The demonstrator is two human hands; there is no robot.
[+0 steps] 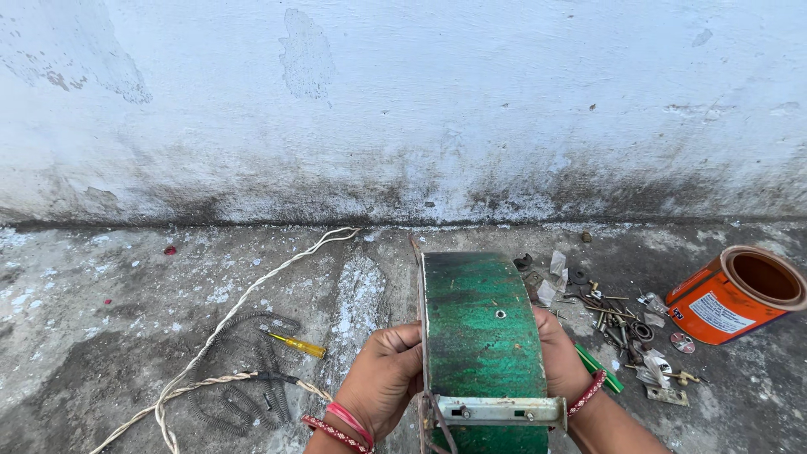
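Observation:
Both my hands hold a curved green metal casing (pixel 481 336), worn and scratched, with a small hole in its middle and a pale metal bracket (pixel 501 410) across its near end. My left hand (pixel 382 378) grips its left edge, red bangles on the wrist. My right hand (pixel 559 361) clasps the right edge, a red beaded band on that wrist. The casing is raised above the concrete floor, its curved back facing me.
A twisted white cable (pixel 244 315) runs across the floor on the left, beside a coiled heating wire (pixel 244 395) and a yellow-handled screwdriver (pixel 298 345). On the right lie several screws and small parts (pixel 618 324) and a tipped orange can (pixel 735 294). A stained white wall (pixel 403 101) stands behind.

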